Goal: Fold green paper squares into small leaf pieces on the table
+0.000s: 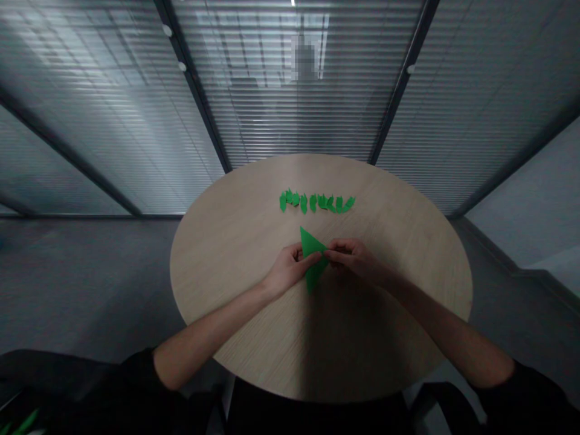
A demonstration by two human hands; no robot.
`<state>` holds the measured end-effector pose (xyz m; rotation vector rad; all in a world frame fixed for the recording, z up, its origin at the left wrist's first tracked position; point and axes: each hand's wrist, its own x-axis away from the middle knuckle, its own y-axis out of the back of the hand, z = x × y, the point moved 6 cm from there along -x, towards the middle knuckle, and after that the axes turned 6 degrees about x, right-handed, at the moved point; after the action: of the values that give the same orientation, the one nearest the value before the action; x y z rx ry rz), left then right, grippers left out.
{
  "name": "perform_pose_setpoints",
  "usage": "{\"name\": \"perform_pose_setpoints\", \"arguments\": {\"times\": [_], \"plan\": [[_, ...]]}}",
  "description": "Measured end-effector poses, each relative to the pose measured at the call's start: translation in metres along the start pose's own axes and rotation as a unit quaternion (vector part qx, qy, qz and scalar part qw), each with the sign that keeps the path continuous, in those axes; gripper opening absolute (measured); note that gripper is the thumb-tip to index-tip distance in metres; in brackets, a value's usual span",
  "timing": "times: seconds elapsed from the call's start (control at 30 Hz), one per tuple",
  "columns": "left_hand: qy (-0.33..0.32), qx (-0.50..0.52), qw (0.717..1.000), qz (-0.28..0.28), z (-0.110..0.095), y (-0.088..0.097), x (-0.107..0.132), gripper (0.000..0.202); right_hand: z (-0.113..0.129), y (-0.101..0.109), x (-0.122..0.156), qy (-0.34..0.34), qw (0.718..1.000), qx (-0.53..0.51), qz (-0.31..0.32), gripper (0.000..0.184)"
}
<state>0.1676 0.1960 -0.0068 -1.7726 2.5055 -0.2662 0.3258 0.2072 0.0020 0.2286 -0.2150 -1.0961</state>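
A green sheet of paper [312, 246], folded into a triangle, is held above the round table between my two hands. My left hand [290, 264] grips its left side, the thumb lying across the paper's face. On the right, my right hand [352, 256] pinches the triangle's right corner between thumb and fingers. The fingers behind the paper are partly hidden. Farther back on the tabletop lies a row of small green folded paper pieces [312, 203], several of them, set close together in curved, letter-like groups.
The round wooden table [217, 241] has its near edge close to my body. Behind it stands a glass wall with blinds [290, 121] and dark frame posts. Dark chair armrests [446, 396] show at the bottom. A green leafy thing [28, 421] is at the lower left.
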Motion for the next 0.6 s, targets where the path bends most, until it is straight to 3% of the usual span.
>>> {"name": "perform_pose_setpoints", "arguments": {"times": [0.1,0.17,0.23,0.3,0.43,0.6], "plan": [[-0.003,-0.021,0.999,-0.025,0.002,0.012,-0.006,0.039,-0.007,0.004,0.001,-0.014,0.996,0.074,0.044,0.036],[-0.037,-0.062,0.995,-0.062,-0.002,0.023,-0.009,0.036,-0.007,0.009,0.000,0.010,0.990,0.139,0.037,0.031],[-0.128,-0.166,0.969,-0.128,-0.016,0.033,-0.006,0.034,-0.007,0.013,-0.001,0.028,0.974,0.222,0.019,0.026],[-0.195,-0.281,0.927,-0.154,-0.027,0.034,-0.001,0.028,-0.005,0.015,-0.001,0.035,0.954,0.298,0.001,0.023],[-0.267,-0.437,0.856,-0.071,-0.035,0.016,0.009,0.010,0.003,0.014,0.000,0.036,0.920,0.390,-0.014,0.021],[-0.327,-0.510,0.793,0.057,-0.028,-0.007,0.023,0.018,0.010,0.012,0.000,0.057,0.881,0.468,-0.026,0.018]]}}
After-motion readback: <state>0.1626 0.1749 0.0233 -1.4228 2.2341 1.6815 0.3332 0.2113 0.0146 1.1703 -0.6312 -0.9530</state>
